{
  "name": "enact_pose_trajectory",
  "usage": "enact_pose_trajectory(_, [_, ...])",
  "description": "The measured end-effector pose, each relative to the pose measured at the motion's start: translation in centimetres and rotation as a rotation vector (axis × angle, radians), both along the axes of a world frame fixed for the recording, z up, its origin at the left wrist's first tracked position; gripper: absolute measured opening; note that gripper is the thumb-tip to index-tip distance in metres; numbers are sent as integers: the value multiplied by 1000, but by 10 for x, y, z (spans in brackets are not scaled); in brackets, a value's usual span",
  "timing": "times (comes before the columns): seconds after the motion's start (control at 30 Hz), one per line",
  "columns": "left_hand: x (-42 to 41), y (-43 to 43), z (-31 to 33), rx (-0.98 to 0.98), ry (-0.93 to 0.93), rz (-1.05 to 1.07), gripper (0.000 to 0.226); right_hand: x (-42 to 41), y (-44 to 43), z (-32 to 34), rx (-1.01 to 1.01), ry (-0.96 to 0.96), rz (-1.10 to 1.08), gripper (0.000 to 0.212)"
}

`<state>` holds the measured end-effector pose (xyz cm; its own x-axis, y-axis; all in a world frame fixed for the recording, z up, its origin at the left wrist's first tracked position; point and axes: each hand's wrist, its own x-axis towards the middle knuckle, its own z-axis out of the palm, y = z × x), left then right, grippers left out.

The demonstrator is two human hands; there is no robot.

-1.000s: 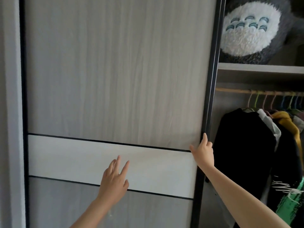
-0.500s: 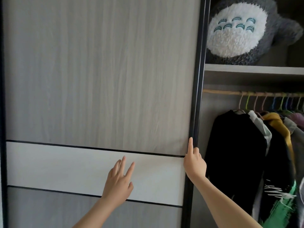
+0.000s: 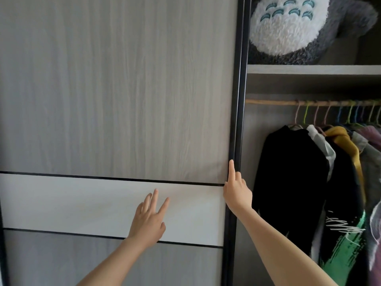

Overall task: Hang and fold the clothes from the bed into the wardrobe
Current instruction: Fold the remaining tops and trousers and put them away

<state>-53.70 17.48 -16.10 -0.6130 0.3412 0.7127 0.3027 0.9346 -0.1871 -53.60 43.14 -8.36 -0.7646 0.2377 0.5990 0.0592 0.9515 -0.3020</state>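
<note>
Nearest, at 6 o'clock, the left hand [image 3: 151, 219] lies flat with fingers spread on the white band [image 3: 82, 203] of the sliding door [image 3: 123, 89]. It holds nothing, and the palm is likely there to push the panel sideways. At about 5 o'clock the right hand [image 3: 237, 190] grips the door's dark edge frame [image 3: 239, 100], index finger straight up along it and the other fingers seemingly hooked behind, which suits steering the door. Beyond, from 3 to 4 o'clock, the wardrobe [image 3: 253, 162] stands open, with a black garment [image 3: 292, 182] and others on coloured hangers [image 3: 327, 114] along the rail [image 3: 272, 102]. Farthest, at 1 o'clock, a plush toy [image 3: 288, 27] sits on the shelf [image 3: 309, 69]. The bed and its clothes are out of view.
</note>
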Motion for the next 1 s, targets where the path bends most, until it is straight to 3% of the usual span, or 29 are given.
enact_pose_trajectory(0.23, [-2,-4,-5,-84,-94,62,102,0,-2,0,-20,13,-17,77])
enact_pose_trajectory(0.57, [-6,-29,-7,-69,-28,88,103,1,4,-2,-38,45,-8,73])
enact_pose_trajectory(0.73, [-2,-56,-5,-43,42,50,100,2,16,-8,-32,229,7,66])
enact_pose_trajectory(0.87, [-7,-63,2,-22,15,98,103,3,20,-6,-127,191,-42,68])
enact_pose_trajectory(1.0, [-15,-43,-1,-29,35,48,101,8,37,-9,-43,142,-100,71])
